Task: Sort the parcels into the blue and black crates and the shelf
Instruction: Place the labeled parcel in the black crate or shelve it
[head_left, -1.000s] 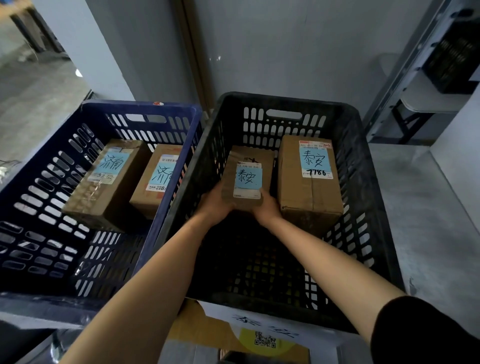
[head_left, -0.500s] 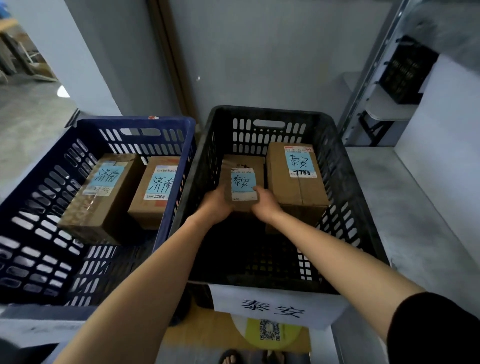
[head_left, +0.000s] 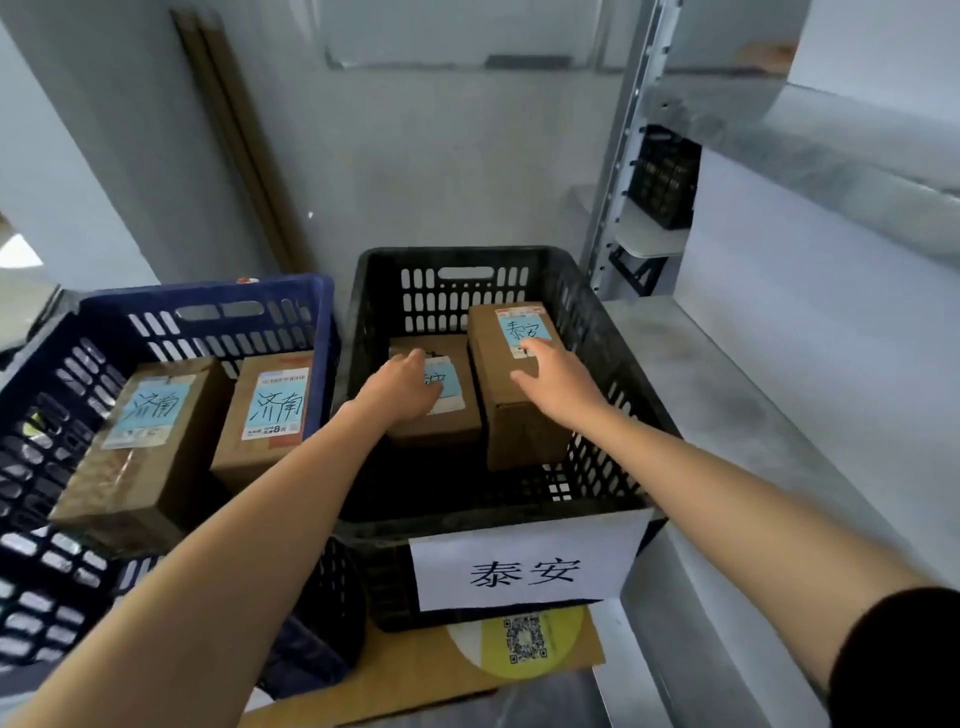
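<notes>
The black crate (head_left: 613, 322) holds two cardboard parcels with blue labels. The small parcel (head_left: 457, 421) lies flat on its floor, and my left hand (head_left: 402, 387) rests palm down on top of it. The taller parcel (head_left: 506, 415) stands to its right, with my right hand (head_left: 556, 379) hovering over its top, fingers spread, holding nothing. The blue crate (head_left: 208, 301) on the left holds two more labelled parcels, a larger one (head_left: 135, 447) and a narrower one (head_left: 265, 415).
A grey metal shelf (head_left: 753, 395) runs along the right, level with the black crate's rim. A white paper sign (head_left: 524, 566) hangs on the black crate's front. Flat cardboard with a QR sticker (head_left: 524, 639) lies beneath. The wall stands close behind.
Both hands let go of the small parcel, which now lies on the crate floor. My left hand moved onto its top and my right hand shifted over the taller parcel.
</notes>
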